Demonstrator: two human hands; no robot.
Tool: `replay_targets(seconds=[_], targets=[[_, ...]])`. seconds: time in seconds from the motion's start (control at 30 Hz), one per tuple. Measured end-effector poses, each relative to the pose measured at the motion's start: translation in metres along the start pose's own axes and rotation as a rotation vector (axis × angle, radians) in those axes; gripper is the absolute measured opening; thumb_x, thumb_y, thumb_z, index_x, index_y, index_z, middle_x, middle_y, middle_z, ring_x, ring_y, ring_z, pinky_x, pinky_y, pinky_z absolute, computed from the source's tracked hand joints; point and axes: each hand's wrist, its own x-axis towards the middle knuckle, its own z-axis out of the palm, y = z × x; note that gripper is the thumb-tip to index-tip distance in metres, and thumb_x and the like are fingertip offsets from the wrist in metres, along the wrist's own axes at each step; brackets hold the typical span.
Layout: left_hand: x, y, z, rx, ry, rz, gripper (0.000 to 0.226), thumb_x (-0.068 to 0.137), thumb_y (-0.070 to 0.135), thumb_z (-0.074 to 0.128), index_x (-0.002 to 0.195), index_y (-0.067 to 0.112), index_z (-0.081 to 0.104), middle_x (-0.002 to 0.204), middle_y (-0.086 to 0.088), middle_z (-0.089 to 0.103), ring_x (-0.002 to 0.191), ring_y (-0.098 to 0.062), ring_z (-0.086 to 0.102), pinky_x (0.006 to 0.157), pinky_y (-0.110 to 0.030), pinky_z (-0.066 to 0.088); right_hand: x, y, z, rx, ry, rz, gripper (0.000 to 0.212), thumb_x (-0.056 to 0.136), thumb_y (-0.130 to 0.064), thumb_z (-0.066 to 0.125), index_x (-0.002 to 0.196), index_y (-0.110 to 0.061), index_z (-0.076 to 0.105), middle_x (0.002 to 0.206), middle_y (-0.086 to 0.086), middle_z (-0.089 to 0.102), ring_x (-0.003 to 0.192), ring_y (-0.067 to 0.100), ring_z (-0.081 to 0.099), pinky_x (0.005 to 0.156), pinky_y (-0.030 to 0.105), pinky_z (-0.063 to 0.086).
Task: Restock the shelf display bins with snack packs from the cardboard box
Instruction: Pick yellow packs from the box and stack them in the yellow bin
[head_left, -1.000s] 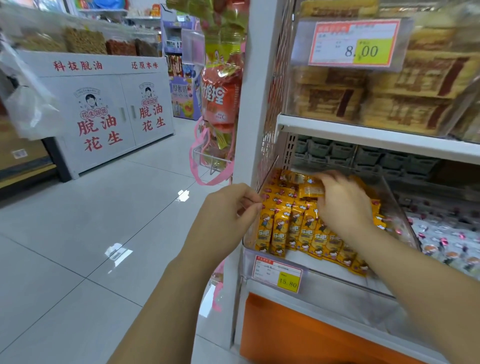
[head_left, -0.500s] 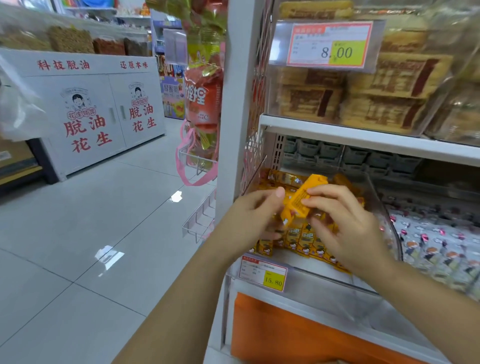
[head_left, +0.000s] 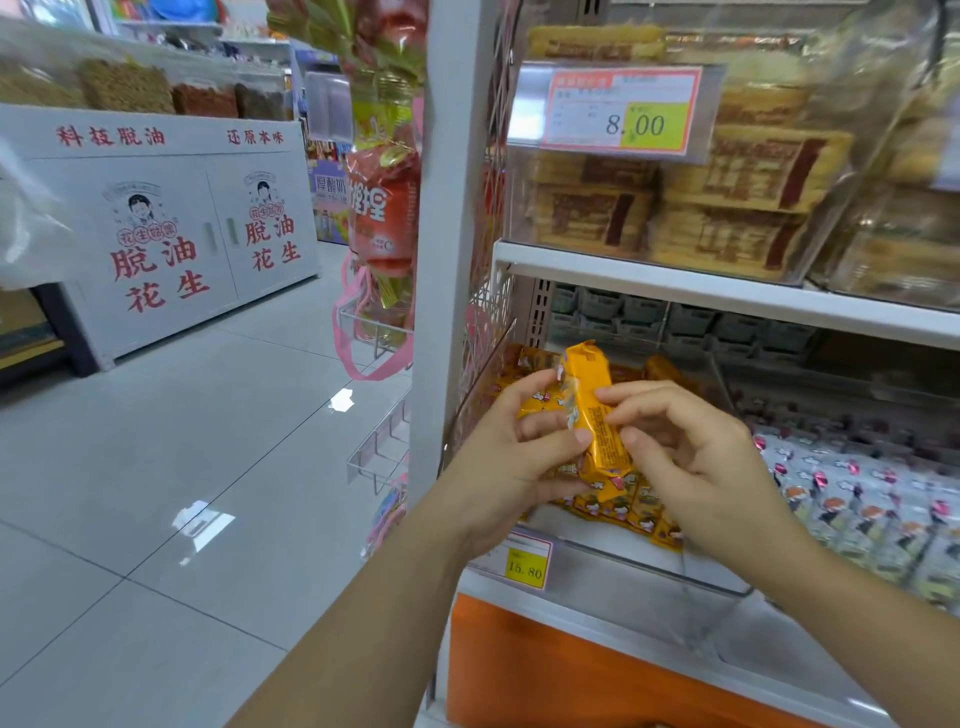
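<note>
A yellow snack pack (head_left: 595, 410) stands upright between both hands, in front of a clear display bin (head_left: 649, 577) on the middle shelf. My left hand (head_left: 506, 457) pinches the pack from the left with thumb and fingers. From the right, my right hand (head_left: 691, 457) pinches it with its fingertips. Rows of the same yellow packs (head_left: 636, 506) lie in the bin behind and below my hands. The cardboard box is out of view.
A neighbouring bin of white and pink packs (head_left: 857, 499) sits to the right. Above, a clear bin of brown biscuit packs (head_left: 727, 208) carries an 8.00 price tag. A white shelf post (head_left: 447, 234) with hanging snack bags (head_left: 384, 218) stands left. Grey tiled aisle floor (head_left: 182, 467) lies left.
My right hand lifted one yellow pack out of the bin, and my left hand came in to hold it too. The pack has turned more upright.
</note>
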Motion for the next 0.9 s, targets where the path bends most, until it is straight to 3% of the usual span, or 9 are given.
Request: replay_targets(seconds=[0.03, 0.1, 0.17, 0.23, 0.37, 0.53, 0.63, 0.8, 0.9], targets=[[0.0, 0.0, 0.002, -0.018, 0.006, 0.003, 0.05, 0.088, 0.001, 0.06, 0.124, 0.032, 0.047, 0.101, -0.004, 0.063, 0.077, -0.012, 0.067, 0.063, -0.029, 0.057, 0.0, -0.003, 0.001, 0.078, -0.02, 0.054, 0.013, 0.082, -0.027, 0.063, 0.092, -0.034, 0.063, 0.114, -0.017, 0.059, 0.103, 0.006, 0.062, 0.08, 0.018, 0.051], [0.0, 0.001, 0.006, -0.058, 0.036, 0.014, 0.06, 0.088, -0.002, 0.059, 0.136, 0.029, 0.038, 0.101, -0.005, 0.062, 0.073, -0.012, 0.067, 0.059, -0.027, 0.055, 0.0, -0.006, 0.002, 0.173, -0.062, 0.175, 0.037, 0.07, -0.035, 0.081, 0.098, -0.036, 0.058, 0.118, -0.008, 0.055, 0.098, 0.011, 0.065, 0.077, 0.024, 0.056], [0.001, -0.001, 0.006, -0.049, 0.058, 0.027, 0.076, 0.088, -0.002, 0.06, 0.145, 0.032, 0.023, 0.108, -0.011, 0.06, 0.077, -0.015, 0.067, 0.061, -0.029, 0.056, -0.001, -0.008, 0.004, 0.192, -0.093, 0.289, 0.047, 0.066, -0.021, 0.084, 0.101, -0.031, 0.054, 0.112, 0.004, 0.059, 0.09, 0.014, 0.067, 0.074, 0.029, 0.058], [0.001, -0.001, 0.003, 0.063, 0.074, 0.034, 0.083, 0.087, 0.001, 0.064, 0.148, 0.033, 0.019, 0.113, -0.014, 0.059, 0.089, -0.022, 0.068, 0.071, -0.036, 0.059, 0.001, -0.009, 0.004, 0.188, -0.062, 0.362, 0.042, 0.073, -0.006, 0.077, 0.1, -0.028, 0.053, 0.098, 0.004, 0.066, 0.085, 0.019, 0.068, 0.073, 0.033, 0.059], [-0.002, 0.013, -0.017, 0.354, 0.15, 0.031, 0.061, 0.09, 0.009, 0.063, 0.143, 0.022, 0.034, 0.099, -0.001, 0.059, 0.096, -0.02, 0.068, 0.078, -0.033, 0.059, 0.012, 0.002, -0.008, 0.011, 0.083, 0.411, 0.035, 0.081, -0.005, 0.07, 0.098, -0.031, 0.053, 0.101, -0.004, 0.063, 0.091, 0.015, 0.065, 0.07, 0.024, 0.055], [-0.014, 0.024, -0.045, 0.585, 0.072, -0.062, 0.033, 0.095, 0.019, 0.057, 0.128, 0.022, 0.052, 0.096, -0.002, 0.066, 0.079, -0.004, 0.069, 0.072, -0.019, 0.056, 0.025, 0.025, 0.008, -0.374, -0.217, 0.453, 0.035, 0.083, -0.019, 0.07, 0.114, -0.021, 0.054, 0.088, -0.009, 0.057, 0.067, 0.015, 0.057, 0.06, 0.027, 0.047], [-0.014, 0.017, -0.049, 0.774, 0.076, -0.045, 0.026, 0.096, 0.024, 0.056, 0.122, 0.024, 0.055, 0.091, -0.001, 0.065, 0.074, 0.001, 0.067, 0.069, -0.017, 0.055, 0.027, 0.042, 0.033, -0.52, -0.358, 0.428, 0.039, 0.086, -0.024, 0.068, 0.122, -0.014, 0.058, 0.085, -0.006, 0.054, 0.072, 0.013, 0.056, 0.057, 0.021, 0.039], [-0.01, 0.009, -0.05, 0.92, 0.114, 0.019, 0.018, 0.095, 0.025, 0.056, 0.114, 0.024, 0.058, 0.091, 0.001, 0.063, 0.072, -0.002, 0.068, 0.075, -0.028, 0.058, 0.034, 0.06, 0.054, -0.594, -0.275, 0.371, 0.04, 0.086, -0.024, 0.069, 0.123, -0.016, 0.059, 0.117, 0.004, 0.053, 0.091, 0.016, 0.054, 0.077, 0.021, 0.036], [-0.009, 0.007, -0.051, 0.941, 0.115, 0.031, 0.017, 0.096, 0.024, 0.056, 0.112, 0.024, 0.059, 0.092, -0.001, 0.063, 0.072, -0.004, 0.068, 0.073, -0.029, 0.058, 0.035, 0.062, 0.051, -0.572, -0.238, 0.351, 0.044, 0.082, -0.03, 0.073, 0.121, -0.019, 0.058, 0.111, -0.002, 0.048, 0.089, 0.011, 0.05, 0.077, 0.021, 0.037]])
